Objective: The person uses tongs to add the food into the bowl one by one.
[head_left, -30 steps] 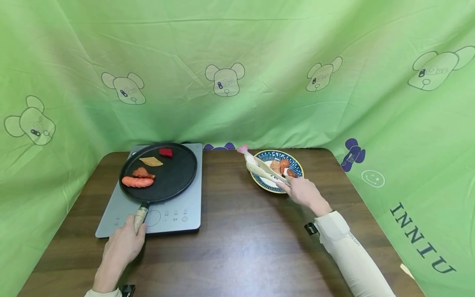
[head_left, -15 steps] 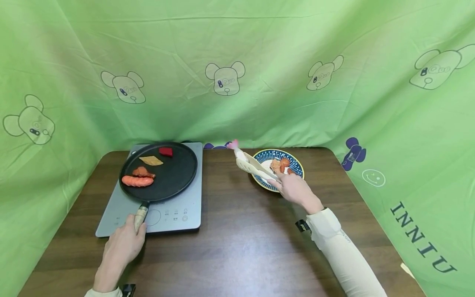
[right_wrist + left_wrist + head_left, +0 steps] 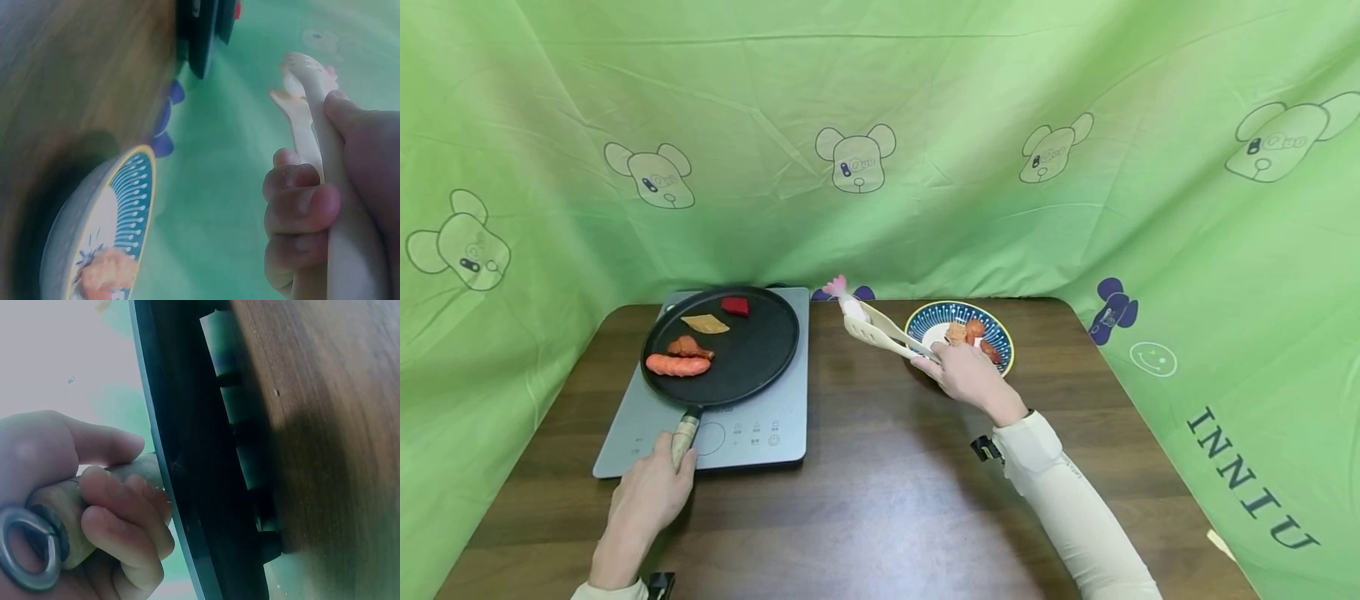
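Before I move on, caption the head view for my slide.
Shrimp in tongs between pan and bowl, right hand holding the tongs, left hand gripping the pan's handle.

Right hand (image 3: 972, 375), tongs (image 3: 872, 335), shrimp (image 3: 853, 308) shifted left; shrimp now nearer pan (image 3: 752, 358).

Grips a brownish handle (image 3: 70, 519) with the left hand (image 3: 119, 509), just beside the metal ring (image 3: 34, 583) at its end. Holds it near the dark-sided stove (image 3: 194, 450) with short feet (image 3: 270, 545) on the wooden counter (image 3: 337, 456).
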Available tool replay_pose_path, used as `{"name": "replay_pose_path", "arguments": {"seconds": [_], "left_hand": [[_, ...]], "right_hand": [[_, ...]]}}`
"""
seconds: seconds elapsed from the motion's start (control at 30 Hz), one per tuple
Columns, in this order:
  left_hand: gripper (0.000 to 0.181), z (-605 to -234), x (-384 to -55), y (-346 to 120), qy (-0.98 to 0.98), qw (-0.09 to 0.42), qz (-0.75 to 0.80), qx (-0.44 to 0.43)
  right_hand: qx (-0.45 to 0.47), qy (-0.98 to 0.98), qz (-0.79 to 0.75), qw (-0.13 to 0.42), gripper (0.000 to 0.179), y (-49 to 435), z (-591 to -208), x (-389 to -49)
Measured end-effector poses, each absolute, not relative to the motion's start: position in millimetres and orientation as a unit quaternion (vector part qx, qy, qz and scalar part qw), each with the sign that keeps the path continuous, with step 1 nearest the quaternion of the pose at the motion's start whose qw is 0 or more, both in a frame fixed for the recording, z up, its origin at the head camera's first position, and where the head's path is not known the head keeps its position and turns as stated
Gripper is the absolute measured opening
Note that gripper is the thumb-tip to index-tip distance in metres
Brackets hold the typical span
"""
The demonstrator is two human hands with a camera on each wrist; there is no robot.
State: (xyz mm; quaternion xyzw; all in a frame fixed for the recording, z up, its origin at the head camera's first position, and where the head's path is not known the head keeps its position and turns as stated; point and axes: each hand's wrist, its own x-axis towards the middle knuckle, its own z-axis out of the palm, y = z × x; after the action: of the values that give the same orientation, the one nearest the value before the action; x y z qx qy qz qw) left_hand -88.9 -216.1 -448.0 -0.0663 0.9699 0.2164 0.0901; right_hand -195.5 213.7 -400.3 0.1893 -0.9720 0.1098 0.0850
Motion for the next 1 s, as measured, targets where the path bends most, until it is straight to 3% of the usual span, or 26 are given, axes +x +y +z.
{"name": "replay_pose_path", "arguments": {"seconds": [1.0], "left_hand": [[0.054,-448,-89,-214,0.972,0.084,0.209,-0.075]], "right_hand": [[0.243,-0.958,0.145,0.038,0.038,156,-390,-199]]}}
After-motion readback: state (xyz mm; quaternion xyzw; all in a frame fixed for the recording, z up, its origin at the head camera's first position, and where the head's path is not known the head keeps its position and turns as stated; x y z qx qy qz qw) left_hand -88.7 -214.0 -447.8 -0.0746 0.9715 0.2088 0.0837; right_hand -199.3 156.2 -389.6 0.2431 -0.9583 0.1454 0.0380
